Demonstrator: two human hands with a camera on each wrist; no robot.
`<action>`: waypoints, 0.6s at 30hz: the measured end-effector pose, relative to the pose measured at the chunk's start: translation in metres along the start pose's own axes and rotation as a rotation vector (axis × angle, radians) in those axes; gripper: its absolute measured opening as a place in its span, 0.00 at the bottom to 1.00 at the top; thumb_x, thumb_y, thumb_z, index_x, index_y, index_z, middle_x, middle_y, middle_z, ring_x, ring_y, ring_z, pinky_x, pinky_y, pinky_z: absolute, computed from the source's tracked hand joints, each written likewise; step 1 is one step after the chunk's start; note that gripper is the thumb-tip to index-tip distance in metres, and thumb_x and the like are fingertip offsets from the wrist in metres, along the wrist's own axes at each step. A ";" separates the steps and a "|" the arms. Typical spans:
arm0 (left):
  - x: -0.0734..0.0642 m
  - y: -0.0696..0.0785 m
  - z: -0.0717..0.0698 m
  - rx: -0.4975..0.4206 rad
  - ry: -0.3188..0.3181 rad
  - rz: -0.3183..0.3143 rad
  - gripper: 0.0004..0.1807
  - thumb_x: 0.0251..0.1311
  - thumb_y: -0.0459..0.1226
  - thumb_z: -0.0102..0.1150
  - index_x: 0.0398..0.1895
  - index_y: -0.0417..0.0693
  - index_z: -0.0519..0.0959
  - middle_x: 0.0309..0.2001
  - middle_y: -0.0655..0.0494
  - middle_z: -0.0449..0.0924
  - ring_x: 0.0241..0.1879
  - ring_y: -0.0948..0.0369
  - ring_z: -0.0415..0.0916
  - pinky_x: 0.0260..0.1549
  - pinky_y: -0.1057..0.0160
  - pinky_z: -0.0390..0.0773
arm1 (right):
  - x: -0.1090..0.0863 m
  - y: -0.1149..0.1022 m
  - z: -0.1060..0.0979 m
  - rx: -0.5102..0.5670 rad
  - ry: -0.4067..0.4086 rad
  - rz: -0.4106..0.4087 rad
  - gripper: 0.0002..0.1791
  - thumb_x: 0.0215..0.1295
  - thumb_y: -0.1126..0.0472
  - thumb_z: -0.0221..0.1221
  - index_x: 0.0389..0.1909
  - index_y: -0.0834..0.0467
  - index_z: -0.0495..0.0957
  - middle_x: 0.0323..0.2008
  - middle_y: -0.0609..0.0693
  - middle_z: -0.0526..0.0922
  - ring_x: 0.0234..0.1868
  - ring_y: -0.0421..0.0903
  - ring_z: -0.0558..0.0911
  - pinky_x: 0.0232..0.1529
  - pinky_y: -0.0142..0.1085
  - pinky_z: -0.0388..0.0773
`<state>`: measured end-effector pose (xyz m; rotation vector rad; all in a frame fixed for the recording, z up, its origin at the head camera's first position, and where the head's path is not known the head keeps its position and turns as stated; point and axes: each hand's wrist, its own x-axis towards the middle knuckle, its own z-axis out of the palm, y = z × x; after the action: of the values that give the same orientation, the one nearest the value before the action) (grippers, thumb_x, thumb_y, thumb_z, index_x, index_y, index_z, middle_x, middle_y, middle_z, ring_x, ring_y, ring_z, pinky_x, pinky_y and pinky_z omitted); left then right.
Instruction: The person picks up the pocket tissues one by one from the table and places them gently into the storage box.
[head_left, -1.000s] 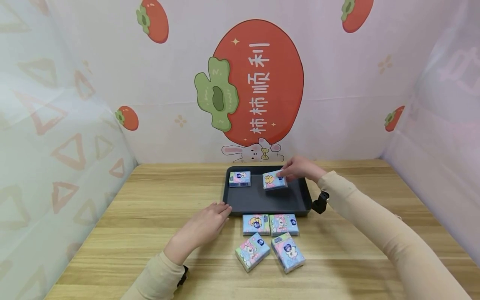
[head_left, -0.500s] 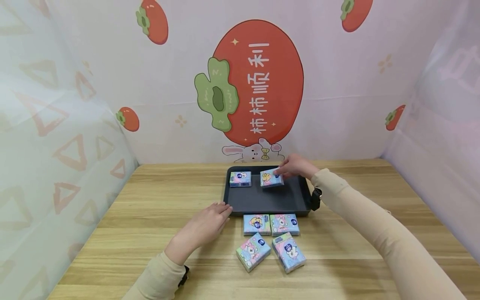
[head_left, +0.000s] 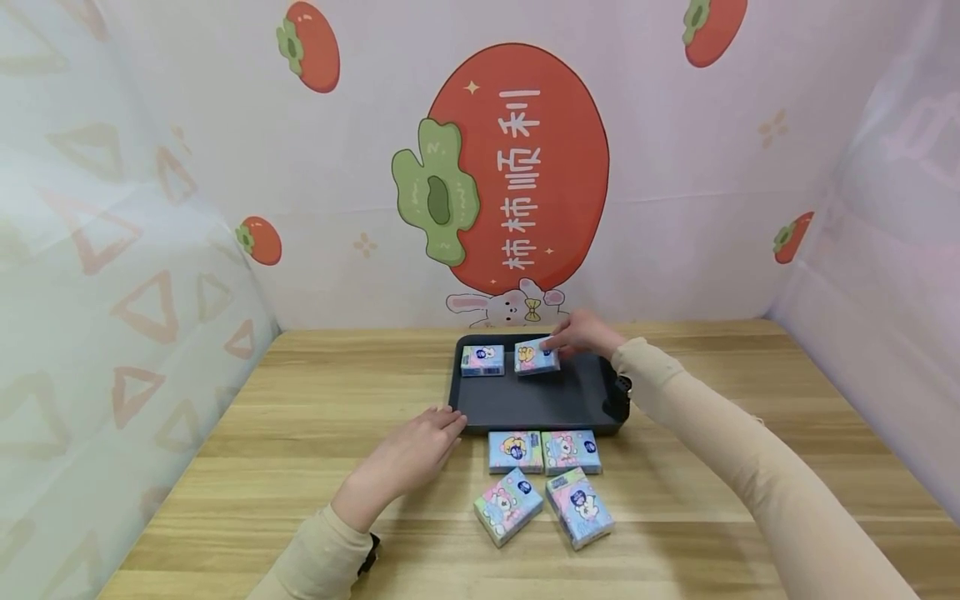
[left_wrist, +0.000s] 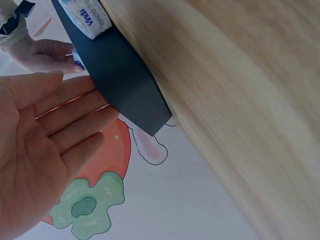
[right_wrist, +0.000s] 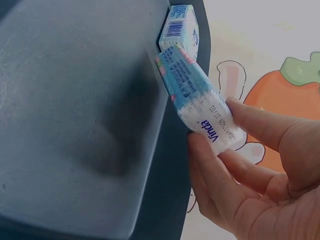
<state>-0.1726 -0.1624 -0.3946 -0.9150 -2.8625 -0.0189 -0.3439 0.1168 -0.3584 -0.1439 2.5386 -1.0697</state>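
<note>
My right hand pinches a pack of tissues by one end, thumb on one side and fingers on the other, above the far part of a dark grey tray. A second tissue pack lies in the tray's far left corner, left of the held one. My left hand has its fingers straight, and the fingertips touch the tray's near left corner. In the left wrist view the left palm shows nothing held.
In front of the tray, two tissue packs lie side by side on the wooden table. Nearer to me lie two more packs, a tilted one and another. Behind the table hangs a printed cloth.
My right hand has moved left with the tissue pack, bringing it closer to the one in the tray's corner. The left hand stays at the tray's corner.
</note>
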 end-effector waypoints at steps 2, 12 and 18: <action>0.000 0.000 0.000 0.001 0.005 0.004 0.18 0.67 0.37 0.51 0.55 0.37 0.77 0.55 0.44 0.78 0.58 0.50 0.75 0.62 0.52 0.72 | 0.001 0.000 0.001 0.007 0.003 -0.002 0.21 0.59 0.53 0.65 0.47 0.65 0.81 0.47 0.59 0.83 0.42 0.51 0.84 0.50 0.41 0.82; -0.001 0.001 -0.001 -0.011 -0.011 -0.008 0.18 0.68 0.38 0.50 0.56 0.37 0.77 0.56 0.43 0.77 0.59 0.50 0.74 0.63 0.52 0.71 | 0.007 0.002 0.003 0.009 0.016 0.002 0.22 0.58 0.52 0.66 0.48 0.63 0.82 0.47 0.57 0.83 0.42 0.49 0.83 0.50 0.39 0.82; -0.001 0.001 0.000 -0.006 -0.014 -0.010 0.18 0.68 0.38 0.50 0.56 0.37 0.77 0.56 0.44 0.77 0.59 0.51 0.74 0.63 0.53 0.71 | 0.011 0.001 0.005 0.002 0.019 0.003 0.22 0.58 0.52 0.65 0.49 0.63 0.81 0.48 0.58 0.83 0.42 0.49 0.83 0.52 0.39 0.81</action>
<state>-0.1717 -0.1623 -0.3948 -0.9053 -2.8819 -0.0227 -0.3514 0.1112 -0.3658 -0.1299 2.5540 -1.0775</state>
